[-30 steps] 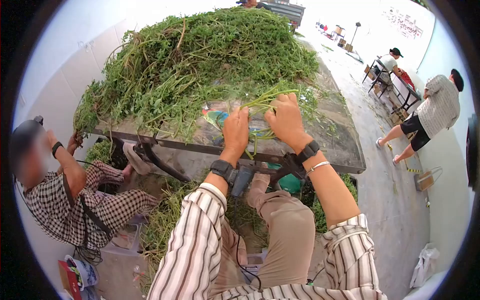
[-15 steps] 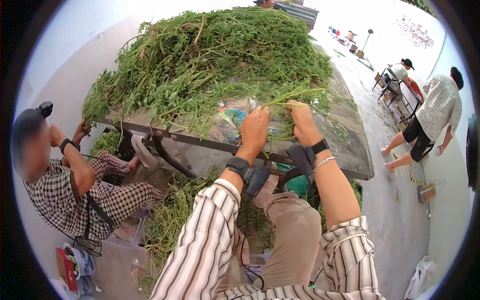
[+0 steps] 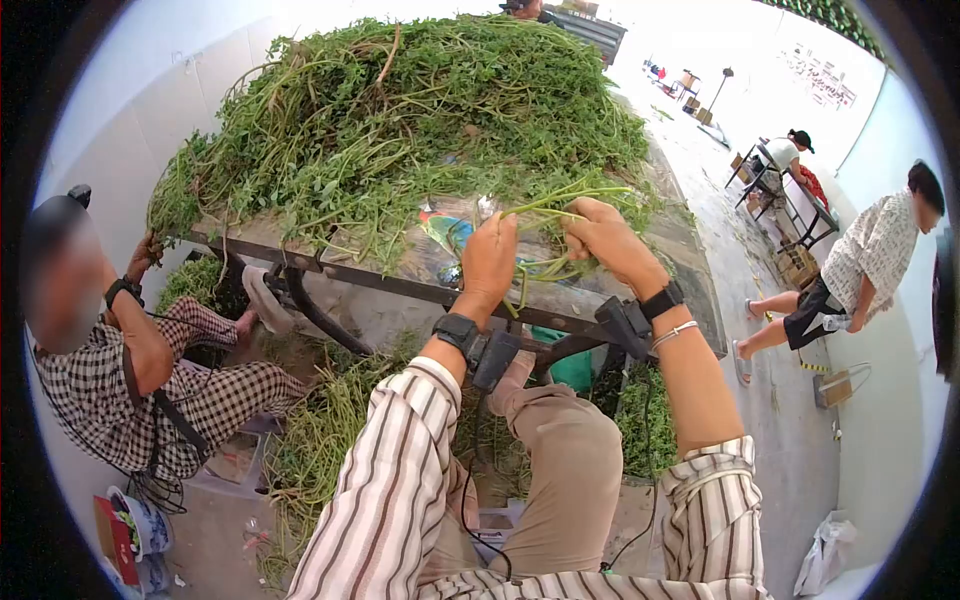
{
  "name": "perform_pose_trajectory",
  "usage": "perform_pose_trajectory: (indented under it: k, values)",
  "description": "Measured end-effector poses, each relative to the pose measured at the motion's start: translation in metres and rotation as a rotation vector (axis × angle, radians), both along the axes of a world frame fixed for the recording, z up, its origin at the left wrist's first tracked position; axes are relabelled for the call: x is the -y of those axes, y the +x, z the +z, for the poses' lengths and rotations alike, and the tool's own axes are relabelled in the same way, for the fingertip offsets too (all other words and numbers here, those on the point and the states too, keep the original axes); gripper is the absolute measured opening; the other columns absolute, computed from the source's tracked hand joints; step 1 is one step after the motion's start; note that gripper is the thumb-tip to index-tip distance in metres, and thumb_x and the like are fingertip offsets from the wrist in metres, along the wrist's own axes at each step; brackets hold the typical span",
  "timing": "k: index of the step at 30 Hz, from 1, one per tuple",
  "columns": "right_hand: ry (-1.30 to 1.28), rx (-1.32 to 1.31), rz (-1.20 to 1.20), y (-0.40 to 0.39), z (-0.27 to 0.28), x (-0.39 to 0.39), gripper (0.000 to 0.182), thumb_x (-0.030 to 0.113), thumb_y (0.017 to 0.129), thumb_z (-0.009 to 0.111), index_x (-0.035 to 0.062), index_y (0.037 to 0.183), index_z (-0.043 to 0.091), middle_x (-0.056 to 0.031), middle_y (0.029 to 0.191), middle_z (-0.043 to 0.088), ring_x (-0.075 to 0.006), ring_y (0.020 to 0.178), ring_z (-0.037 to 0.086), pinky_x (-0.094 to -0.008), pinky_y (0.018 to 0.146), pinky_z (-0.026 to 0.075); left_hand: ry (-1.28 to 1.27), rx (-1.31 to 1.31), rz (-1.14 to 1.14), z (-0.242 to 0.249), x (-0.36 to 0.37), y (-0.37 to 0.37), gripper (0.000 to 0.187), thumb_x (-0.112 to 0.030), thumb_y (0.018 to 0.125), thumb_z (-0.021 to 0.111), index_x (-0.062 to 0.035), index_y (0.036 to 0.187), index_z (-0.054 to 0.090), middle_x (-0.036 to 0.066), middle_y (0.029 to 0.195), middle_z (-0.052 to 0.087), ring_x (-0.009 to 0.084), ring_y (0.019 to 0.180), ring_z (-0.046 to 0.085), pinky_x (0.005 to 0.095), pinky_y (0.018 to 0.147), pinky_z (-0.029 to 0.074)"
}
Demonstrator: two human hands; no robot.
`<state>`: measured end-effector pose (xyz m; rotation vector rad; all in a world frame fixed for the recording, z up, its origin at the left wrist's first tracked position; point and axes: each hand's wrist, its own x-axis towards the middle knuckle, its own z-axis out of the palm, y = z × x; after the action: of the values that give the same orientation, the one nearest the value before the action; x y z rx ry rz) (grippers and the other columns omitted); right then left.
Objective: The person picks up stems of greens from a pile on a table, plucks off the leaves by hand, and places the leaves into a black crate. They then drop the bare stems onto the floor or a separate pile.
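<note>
We are in the middle of sorting greens at the counter [image 3: 690, 290]: our left hand [image 3: 490, 262] is closed around the lower ends of a small bunch of stems [image 3: 545, 215], and our right hand [image 3: 610, 240] has its grip pinched on the same bunch a little farther along, so the stems run between the two hands just above the counter's near edge. The bunch sits at the foot of the big heap of greens [image 3: 400, 120] that covers most of the counter, touching its loose front strands. We judge this to be the picking-over step, with one handful drawn apart from the heap and being stripped or evened up. The next move seems to call for a steady hold with the left while the right works along the stems, taking care not to drag more strands out of the heap. A person in a checked shirt [image 3: 110, 390] sits low at our left, one hand at the counter's corner.
</note>
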<state>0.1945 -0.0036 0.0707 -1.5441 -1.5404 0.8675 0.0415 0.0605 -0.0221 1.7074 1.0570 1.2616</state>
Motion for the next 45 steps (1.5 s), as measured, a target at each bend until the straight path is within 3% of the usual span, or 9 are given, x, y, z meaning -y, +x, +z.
perform_pose_trajectory:
  k: [15,20,23,27,29,32,36,38,45]
  values:
    - [0.095,0.251,0.08,0.025,-0.024,0.012,0.033,0.009,0.079,0.047,0.0,0.106,0.064,-0.0045,0.072,0.056,-0.0124,0.068,0.048,-0.0276,0.064,0.042,0.146,-0.054,0.065,-0.001,0.001,0.002,0.038,-0.035,0.092,0.043,0.0002,0.09,0.057,0.026,0.078,0.058,0.0457,0.077,0.054,0.0503,0.067,0.042]
    - [0.181,0.59,-0.108,0.016,-0.02,0.008,0.029,0.003,0.076,0.047,-0.0022,0.099,0.064,-0.016,0.09,0.066,-0.0264,0.084,0.061,-0.0325,0.078,0.047,0.135,-0.098,0.038,0.002,0.006,0.001,0.035,-0.035,0.092,0.043,-0.0029,0.088,0.057,0.024,0.076,0.058,0.0457,0.076,0.053,0.0512,0.066,0.04]
    - [0.382,0.536,-0.16,0.022,-0.039,-0.003,0.023,0.007,0.078,0.046,0.003,0.09,0.066,-0.0185,0.078,0.064,-0.0337,0.071,0.062,-0.0395,0.068,0.049,0.138,-0.081,0.016,0.003,0.008,0.001,0.036,-0.036,0.092,0.043,-0.0029,0.089,0.056,0.024,0.076,0.058,0.0459,0.075,0.053,0.0513,0.065,0.04]
    - [0.354,0.513,-0.093,0.032,-0.04,-0.004,0.023,0.007,0.079,0.046,0.0017,0.092,0.064,-0.0196,0.082,0.063,-0.0329,0.074,0.06,-0.0379,0.071,0.048,0.152,-0.074,0.015,0.0,0.006,0.001,0.036,-0.035,0.092,0.042,-0.0021,0.089,0.056,0.025,0.075,0.058,0.0459,0.075,0.053,0.0512,0.065,0.04]
    - [0.113,0.331,-0.016,0.033,-0.033,-0.001,0.025,0.008,0.079,0.049,-0.0003,0.096,0.065,-0.0062,0.083,0.061,-0.016,0.071,0.054,-0.0281,0.067,0.045,0.125,-0.023,0.025,-0.001,0.005,0.001,0.036,-0.035,0.092,0.042,-0.0016,0.089,0.056,0.025,0.074,0.058,0.0462,0.075,0.053,0.0513,0.065,0.04]
    - [0.028,0.193,0.0,0.025,-0.02,0.019,0.026,0.011,0.079,0.05,0.0002,0.098,0.065,-0.0014,0.076,0.054,-0.0106,0.066,0.046,-0.0259,0.062,0.042,0.129,-0.027,0.022,-0.001,0.004,0.001,0.036,-0.034,0.092,0.042,-0.0016,0.089,0.056,0.025,0.073,0.057,0.0463,0.074,0.053,0.0512,0.064,0.04]
    - [0.051,0.253,0.065,0.018,-0.01,0.033,0.028,0.011,0.08,0.05,-0.0009,0.101,0.064,-0.0023,0.08,0.058,-0.0127,0.068,0.049,-0.0272,0.064,0.044,0.127,-0.047,0.056,0.002,0.006,0.001,0.036,-0.035,0.092,0.043,-0.0019,0.089,0.056,0.025,0.073,0.058,0.046,0.073,0.053,0.0511,0.063,0.04]
    - [0.205,0.328,0.105,0.022,-0.019,0.032,0.028,0.009,0.079,0.049,-0.0021,0.101,0.062,-0.016,0.092,0.065,-0.0236,0.084,0.06,-0.0329,0.077,0.046,0.117,-0.053,0.032,0.001,0.005,0.001,0.035,-0.035,0.092,0.043,-0.0026,0.089,0.057,0.024,0.073,0.058,0.0452,0.073,0.054,0.051,0.063,0.041]
    - [0.218,0.4,-0.08,0.024,-0.028,0.021,0.025,0.006,0.074,0.048,-0.0011,0.091,0.065,-0.0177,0.08,0.063,-0.0256,0.075,0.06,-0.0343,0.073,0.047,0.189,-0.12,0.042,0.002,0.006,0.003,0.034,-0.034,0.092,0.043,-0.0034,0.088,0.057,0.023,0.074,0.059,0.0445,0.073,0.055,0.0509,0.063,0.041]
